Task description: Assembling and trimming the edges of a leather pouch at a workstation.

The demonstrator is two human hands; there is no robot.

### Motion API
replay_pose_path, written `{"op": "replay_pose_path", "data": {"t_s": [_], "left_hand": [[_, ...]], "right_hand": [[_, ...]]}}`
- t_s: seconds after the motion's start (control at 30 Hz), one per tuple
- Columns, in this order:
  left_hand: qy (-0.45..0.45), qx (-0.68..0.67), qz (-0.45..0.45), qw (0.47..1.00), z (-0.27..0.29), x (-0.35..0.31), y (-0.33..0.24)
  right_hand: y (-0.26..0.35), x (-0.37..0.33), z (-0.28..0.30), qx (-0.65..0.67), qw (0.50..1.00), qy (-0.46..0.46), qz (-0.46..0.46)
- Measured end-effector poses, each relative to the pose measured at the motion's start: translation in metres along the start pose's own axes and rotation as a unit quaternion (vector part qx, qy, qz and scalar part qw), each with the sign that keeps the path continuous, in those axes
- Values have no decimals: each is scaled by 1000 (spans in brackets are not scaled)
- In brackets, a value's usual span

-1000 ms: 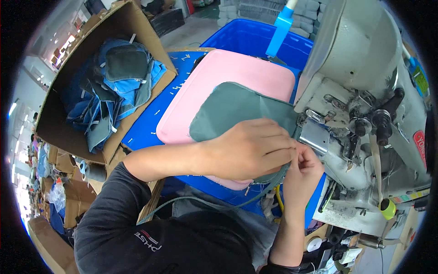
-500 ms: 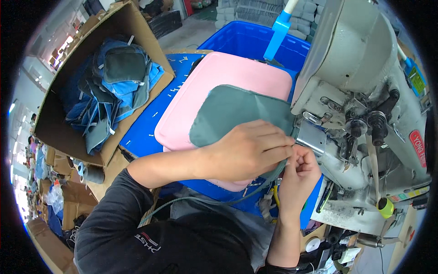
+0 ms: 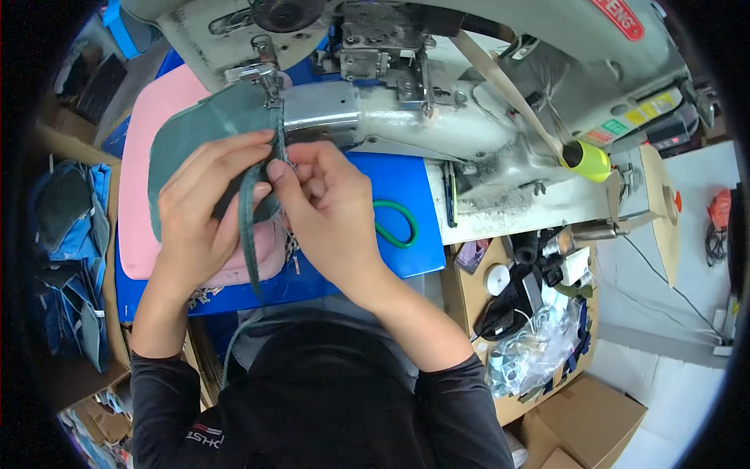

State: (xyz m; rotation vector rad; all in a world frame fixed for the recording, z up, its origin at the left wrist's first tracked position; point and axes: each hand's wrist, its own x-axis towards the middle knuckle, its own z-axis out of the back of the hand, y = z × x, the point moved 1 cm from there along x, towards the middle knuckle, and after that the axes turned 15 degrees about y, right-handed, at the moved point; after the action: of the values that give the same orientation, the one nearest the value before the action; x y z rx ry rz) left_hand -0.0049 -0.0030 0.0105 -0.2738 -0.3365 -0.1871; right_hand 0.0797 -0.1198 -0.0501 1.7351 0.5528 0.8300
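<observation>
A dark green-grey fabric panel (image 3: pixel 183 141) lies over a pink padded board, its right edge under the presser foot (image 3: pixel 271 87) of a sewing machine (image 3: pixel 391 121). A narrow green trim strip (image 3: pixel 248 227) runs along that edge and hangs down toward my lap. My left hand (image 3: pixel 205 199) rests on the panel, fingers bent and closed on its edge and the strip. Opposite it, my right hand (image 3: pixel 328 207) pinches the same edge between thumb and curled fingers, just below the presser foot. The fingertips partly hide the seam.
The pink board (image 3: pixel 137 195) sits on a blue tabletop (image 3: pixel 414 227). Green-handled scissors (image 3: pixel 397 223) lie right of my hand. A cardboard box (image 3: pixel 112 289) of blue fabric pieces stands left. A lower shelf at right holds a plastic bag (image 3: pixel 523 359), a white roll (image 3: pixel 496 279) and black items.
The view has swung right, so the machine now sits at top centre. My left hand has gone from reaching across the panel to sitting beside my right hand at the strip.
</observation>
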Motion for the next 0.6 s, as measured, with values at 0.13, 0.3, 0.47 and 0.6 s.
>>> {"op": "replay_pose_path", "data": {"t_s": [0.13,0.3,0.47,0.6], "left_hand": [[-41,-69,26,996,-6,-3,-5],[-38,-43,22,998,-4,-7,-12],[-24,-19,8,999,-1,-6,-16],[-27,-61,20,998,-2,-5,-15]], "right_hand": [[-2,-14,-1,-15,1000,17,-18],[-2,-17,-6,8,1000,1,22],[5,-15,-7,-56,998,-4,23],[-4,-9,-10,5,999,-7,50]]}}
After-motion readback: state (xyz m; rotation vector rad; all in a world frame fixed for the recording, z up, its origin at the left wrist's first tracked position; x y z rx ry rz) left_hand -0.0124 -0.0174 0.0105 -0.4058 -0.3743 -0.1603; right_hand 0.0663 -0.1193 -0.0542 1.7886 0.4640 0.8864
